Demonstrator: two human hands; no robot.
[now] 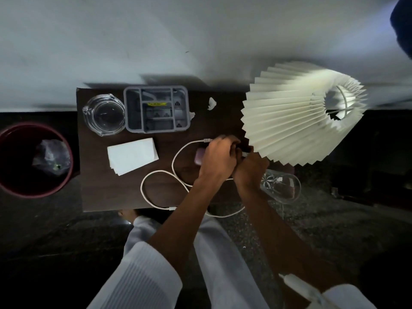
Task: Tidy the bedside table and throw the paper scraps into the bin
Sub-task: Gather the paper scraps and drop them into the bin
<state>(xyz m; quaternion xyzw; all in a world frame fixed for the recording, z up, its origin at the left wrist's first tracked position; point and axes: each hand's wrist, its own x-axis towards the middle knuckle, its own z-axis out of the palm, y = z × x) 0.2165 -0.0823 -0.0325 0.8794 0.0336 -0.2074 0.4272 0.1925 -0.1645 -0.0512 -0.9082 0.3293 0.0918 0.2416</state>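
On the dark bedside table (100,192) a white cable (156,175) lies in loops, one end hanging past the front edge. My left hand (217,158) and my right hand (250,170) are closed together at the cable's far end, next to the lamp; what the fingers grip is partly hidden. A small pink case (199,156) sits half under my left hand. Two white paper scraps (211,103) lie near the back edge, one (192,114) against the grey organizer (156,109). A dark red bin (33,159) stands on the floor at the left.
A pleated white lampshade (301,121) fills the right of the table. A glass ashtray (103,114) sits back left, a stack of white paper sheets (132,156) in front of it. A cut-glass tumbler (281,186) lies at the right front corner. The bin holds a crumpled plastic bag (52,157).
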